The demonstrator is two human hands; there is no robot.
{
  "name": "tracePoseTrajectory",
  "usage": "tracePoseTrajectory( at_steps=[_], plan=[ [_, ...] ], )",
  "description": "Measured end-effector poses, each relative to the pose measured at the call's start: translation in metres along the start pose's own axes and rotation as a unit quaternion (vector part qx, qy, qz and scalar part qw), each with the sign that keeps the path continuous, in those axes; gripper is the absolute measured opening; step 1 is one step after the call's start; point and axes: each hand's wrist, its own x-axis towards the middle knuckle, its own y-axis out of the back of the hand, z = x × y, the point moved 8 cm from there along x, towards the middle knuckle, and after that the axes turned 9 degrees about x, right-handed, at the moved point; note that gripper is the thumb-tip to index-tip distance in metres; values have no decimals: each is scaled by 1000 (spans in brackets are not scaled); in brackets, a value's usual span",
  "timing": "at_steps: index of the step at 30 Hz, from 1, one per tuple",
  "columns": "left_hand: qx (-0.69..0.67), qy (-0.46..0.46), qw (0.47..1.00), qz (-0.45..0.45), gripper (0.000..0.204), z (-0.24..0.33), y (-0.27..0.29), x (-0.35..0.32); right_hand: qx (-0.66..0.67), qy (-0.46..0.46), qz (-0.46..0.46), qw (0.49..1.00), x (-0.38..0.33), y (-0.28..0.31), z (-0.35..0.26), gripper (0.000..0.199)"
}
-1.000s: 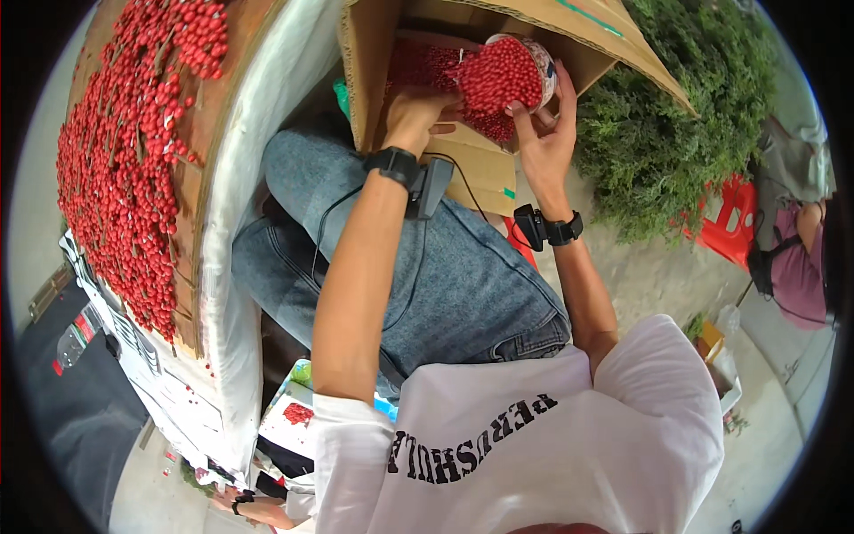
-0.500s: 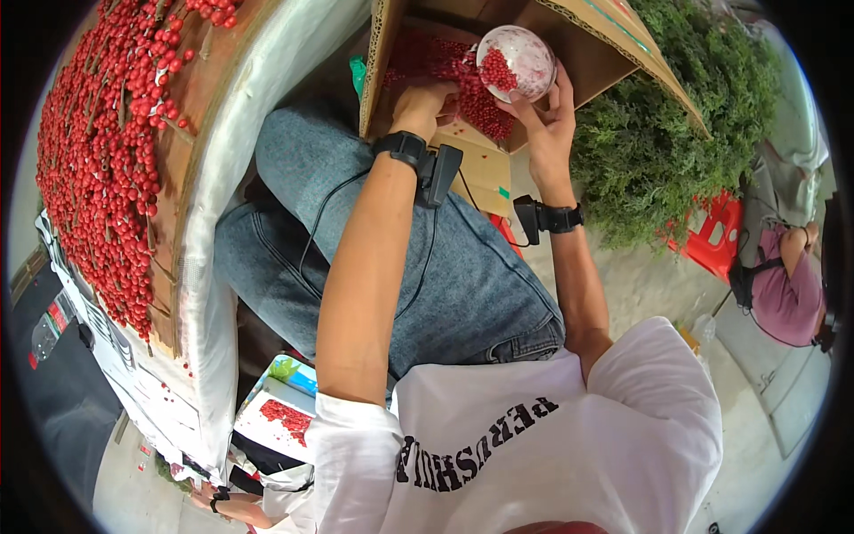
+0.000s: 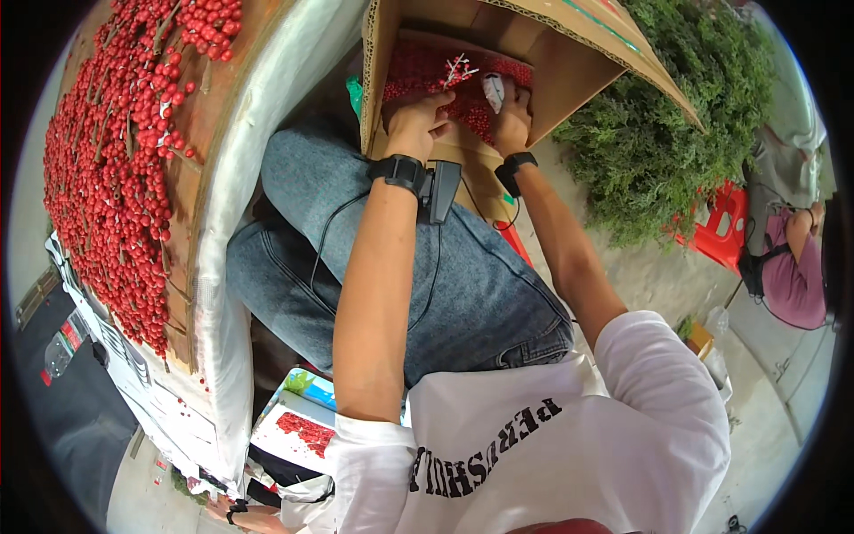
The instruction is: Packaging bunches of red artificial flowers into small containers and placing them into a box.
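Inside an open cardboard box [image 3: 556, 44], small red berries [image 3: 409, 71] cover much of the bottom. My left hand [image 3: 418, 123] is in the box's left part, fingers curled. From its fingertips a small twig with pale stems and red berries [image 3: 458, 71] sticks out over the pile. My right hand [image 3: 513, 120] reaches in beside it, gripping a white bowl [image 3: 493, 92] tipped steeply on its side, low against the berries. Part of the bowl is hidden by my fingers.
Berry-laden branches [image 3: 107, 178] lie on a wooden board [image 3: 182, 267] at my left. Green foliage [image 3: 658, 133] stands right of the box, beside a red plastic stool [image 3: 721, 227]. Below left, a tray [image 3: 276, 445] holds red berries. Other people sit at the right edge and lower left.
My right hand has lowered the bowl into the box and tipped it from facing up to on its side; the berries seen in it no longer show. A pale-stemmed twig now shows at my left fingertips.
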Motion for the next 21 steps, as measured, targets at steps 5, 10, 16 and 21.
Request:
tracePoseTrajectory(
  at_steps=[5, 10, 16, 21],
  plan=[
    [-14, -7, 1000, -4, 17, 2, -2, -7, 33, -30, -57, 997, 12, -27, -2, 62],
    [-35, -14, 999, 0, 17, 2, -3, -5, 375, -223, -137, 889, 27, -76, 31, 42],
    [-95, -6, 995, 38, 14, -4, 5, 11, 712, -419, -251, 504, -18, -109, 19, 29],
    [-115, -18, 993, 31, 9, -10, 9, 25, 710, -302, -218, 597, -30, -11, -6, 49]
  ],
)
